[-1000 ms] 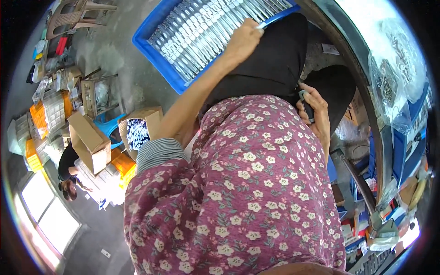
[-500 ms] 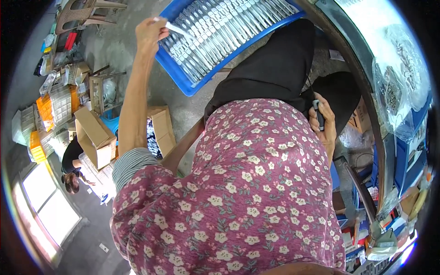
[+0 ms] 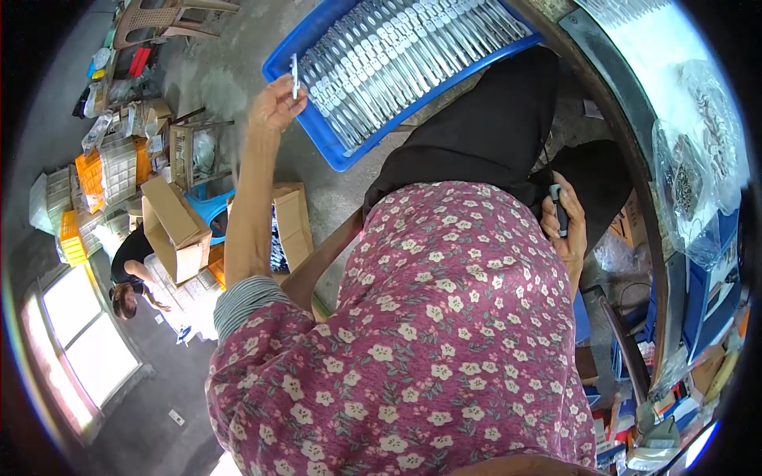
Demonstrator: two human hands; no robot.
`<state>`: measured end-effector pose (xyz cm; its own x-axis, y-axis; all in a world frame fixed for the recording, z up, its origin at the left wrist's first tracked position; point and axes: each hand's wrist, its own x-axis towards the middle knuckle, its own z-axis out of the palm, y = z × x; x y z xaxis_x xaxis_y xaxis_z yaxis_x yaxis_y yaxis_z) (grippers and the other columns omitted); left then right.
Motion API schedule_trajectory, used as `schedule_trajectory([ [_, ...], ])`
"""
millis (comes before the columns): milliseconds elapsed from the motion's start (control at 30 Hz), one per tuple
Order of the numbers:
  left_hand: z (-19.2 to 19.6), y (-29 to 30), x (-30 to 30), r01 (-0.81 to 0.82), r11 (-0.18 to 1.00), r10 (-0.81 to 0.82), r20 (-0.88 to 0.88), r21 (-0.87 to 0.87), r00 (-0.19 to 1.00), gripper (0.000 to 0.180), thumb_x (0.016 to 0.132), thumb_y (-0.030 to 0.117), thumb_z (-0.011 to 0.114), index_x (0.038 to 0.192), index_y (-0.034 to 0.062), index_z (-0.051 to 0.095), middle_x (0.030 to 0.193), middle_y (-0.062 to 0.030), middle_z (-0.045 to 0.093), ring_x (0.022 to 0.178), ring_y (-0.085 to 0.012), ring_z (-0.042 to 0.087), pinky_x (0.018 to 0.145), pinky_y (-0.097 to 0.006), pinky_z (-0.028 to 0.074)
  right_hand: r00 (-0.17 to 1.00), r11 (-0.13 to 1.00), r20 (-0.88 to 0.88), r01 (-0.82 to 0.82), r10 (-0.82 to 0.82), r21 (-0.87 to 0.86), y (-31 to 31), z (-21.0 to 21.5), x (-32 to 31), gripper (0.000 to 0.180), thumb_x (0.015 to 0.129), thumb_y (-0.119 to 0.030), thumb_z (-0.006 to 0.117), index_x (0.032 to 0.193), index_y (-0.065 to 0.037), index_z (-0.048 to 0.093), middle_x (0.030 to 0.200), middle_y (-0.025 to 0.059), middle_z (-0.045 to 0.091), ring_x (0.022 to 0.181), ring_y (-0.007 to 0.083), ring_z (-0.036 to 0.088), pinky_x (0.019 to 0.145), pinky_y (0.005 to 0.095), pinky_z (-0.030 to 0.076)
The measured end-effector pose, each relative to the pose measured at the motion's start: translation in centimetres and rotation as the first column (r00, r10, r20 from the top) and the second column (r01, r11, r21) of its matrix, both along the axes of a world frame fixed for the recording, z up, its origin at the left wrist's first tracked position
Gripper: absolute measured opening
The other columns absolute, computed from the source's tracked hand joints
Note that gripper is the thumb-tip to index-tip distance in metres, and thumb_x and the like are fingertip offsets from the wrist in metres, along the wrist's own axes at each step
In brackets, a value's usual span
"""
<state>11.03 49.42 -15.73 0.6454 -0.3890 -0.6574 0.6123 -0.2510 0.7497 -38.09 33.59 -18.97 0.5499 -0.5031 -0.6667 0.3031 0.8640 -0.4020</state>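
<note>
A slim silvery metal strip (image 3: pixel 295 73) is pinched in my left hand (image 3: pixel 278 103), seen nearly edge-on at the near left corner of the blue tray (image 3: pixel 341 161). Inside that tray lie rows of similar metal strips (image 3: pixel 397 59) with rounded, slotted ends, packed side by side. My right hand (image 3: pixel 567 222) rests by my black-trousered thigh, its fingers wrapped round a grey and black handle of a screwdriver-like tool (image 3: pixel 560 211). A thin dark shaft runs up from the handle against the black cloth.
A workbench edge (image 3: pixel 631 119) curves along the right, with clear plastic bags of small metal parts (image 3: pixel 683 178) on it. Open cardboard boxes (image 3: pixel 294 230), orange crates (image 3: pixel 73 238) and a brown plastic chair (image 3: pixel 143 24) stand at left. Another person (image 3: pixel 131 274) works further back.
My left hand has come slightly nearer and to the right. The metal strip has turned from slanting over the tray to standing nearly upright. My right hand keeps its hold.
</note>
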Motion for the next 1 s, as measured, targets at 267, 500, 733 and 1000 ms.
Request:
schedule_trajectory([
  [267, -1.2, -0.5, 0.4, -0.032, 0.957, -0.106, 0.450, 0.289, 0.887, 0.021, 0.070, -0.005, 0.060, 0.090, 0.0001, 0.061, 0.059, -0.0022, 0.052, 0.043, -0.0105, 0.046, 0.037, -0.021, 0.034, 0.998, 0.999, 0.034, 0.046, -0.047, 0.018, 0.0, -0.4, -0.1, 0.043, 0.087, -0.014, 0.052, 0.127, -0.003, 0.040, 0.068, 0.0095, 0.047, 0.042, 0.0074, 0.037, 0.034, 0.0188, 0.029],
  [500, -2.5, -1.5, 0.1, -0.076, 0.867, -0.288, 0.620, 0.492, 0.729, 0.018, 0.065, -0.002, 0.060, 0.082, -0.0061, 0.060, 0.057, -0.0053, 0.054, 0.042, -0.0096, 0.047, 0.035, -0.021, 0.034, 0.997, 0.998, 0.044, 0.060, -0.061, 0.027, 0.0, -0.5, -0.1, 0.042, 0.087, -0.014, 0.052, 0.126, -0.003, 0.041, 0.068, 0.0097, 0.047, 0.041, 0.0074, 0.036, 0.033, 0.0184, 0.028],
  [733, -3.9, -1.1, 0.1, -0.076, 0.708, -0.488, 0.564, 0.702, 0.666, 0.016, 0.069, 0.016, 0.056, 0.074, 0.0074, 0.068, 0.055, -0.0056, 0.060, 0.049, -0.0150, 0.057, 0.052, -0.029, 0.047, 0.998, 0.998, 0.017, 0.061, -0.062, 0.034, -0.1, -0.3, 0.1, 0.043, 0.087, -0.015, 0.052, 0.127, -0.004, 0.040, 0.067, 0.0098, 0.047, 0.041, 0.0073, 0.035, 0.033, 0.0183, 0.027],
  [1000, -4.3, -3.2, 0.5, -0.175, 0.424, -0.707, 0.446, 0.888, 0.549, 0.019, 0.066, 0.017, 0.053, 0.078, 0.0106, 0.067, 0.083, -0.0152, 0.066, 0.084, -0.0328, 0.063, 0.073, -0.038, 0.049, 0.996, 0.996, 0.023, 0.080, -0.081, 0.033, 0.1, -0.2, 0.0, 0.044, 0.087, -0.015, 0.052, 0.127, -0.004, 0.039, 0.067, 0.0099, 0.047, 0.041, 0.0072, 0.034, 0.033, 0.0179, 0.027],
])
